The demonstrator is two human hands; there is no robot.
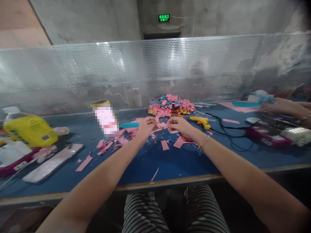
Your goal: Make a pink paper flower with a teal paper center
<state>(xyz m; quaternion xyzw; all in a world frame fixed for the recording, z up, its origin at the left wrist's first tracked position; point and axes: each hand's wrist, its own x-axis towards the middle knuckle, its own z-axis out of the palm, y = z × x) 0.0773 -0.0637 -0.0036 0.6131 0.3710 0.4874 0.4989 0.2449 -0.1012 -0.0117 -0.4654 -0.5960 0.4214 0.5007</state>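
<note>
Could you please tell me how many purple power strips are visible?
2: left power strip by the pale phone; right power strip right of the glue gun; clutter may hide others.

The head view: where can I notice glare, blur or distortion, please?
In the head view, white glare marks the metal screen; the yellow bottle looks stretched near the left edge; coarse blocks cover an upright thing; a co-worker's hand looks smeared; fine detail at the left hand and right hand is soft.
</note>
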